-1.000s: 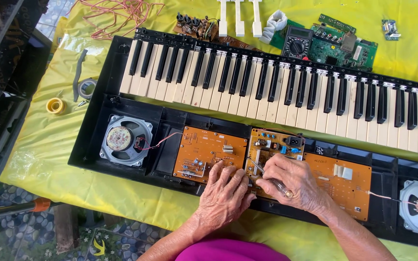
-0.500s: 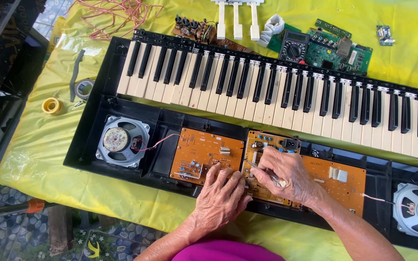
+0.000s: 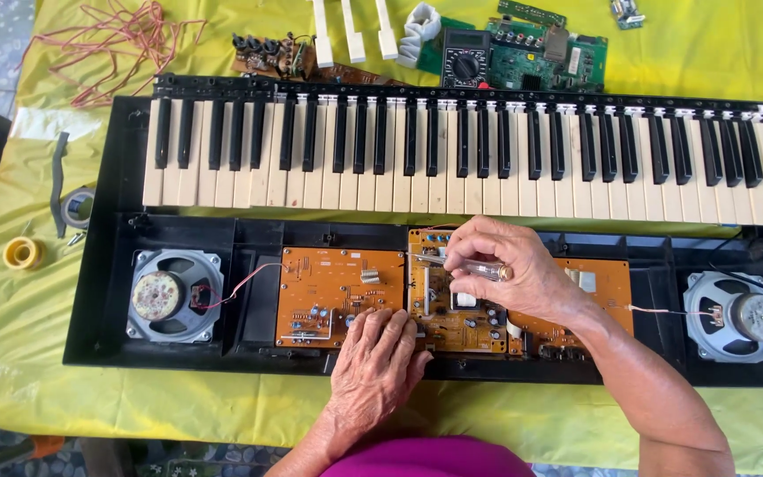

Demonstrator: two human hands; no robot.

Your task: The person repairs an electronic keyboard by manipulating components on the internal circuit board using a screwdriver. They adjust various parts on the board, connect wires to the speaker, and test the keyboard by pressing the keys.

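Right hand (image 3: 509,269) pinches a clear-handled screwdriver (image 3: 474,267) over centre circuit board (image 3: 452,309); left hand (image 3: 377,358) flat, empty, covering neighbouring orange board (image 3: 324,283); speakers (image 3: 174,294) flank.

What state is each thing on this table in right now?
Keyboard: opened, circuit boards and speakers exposed.
Left hand: flat on the left orange board.
Right hand: gripping a clear-handled screwdriver over the middle board.
Loose white keys: detached, lying behind the keyboard.

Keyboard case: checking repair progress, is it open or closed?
Open: the keyboard shows bare orange boards and both speakers.
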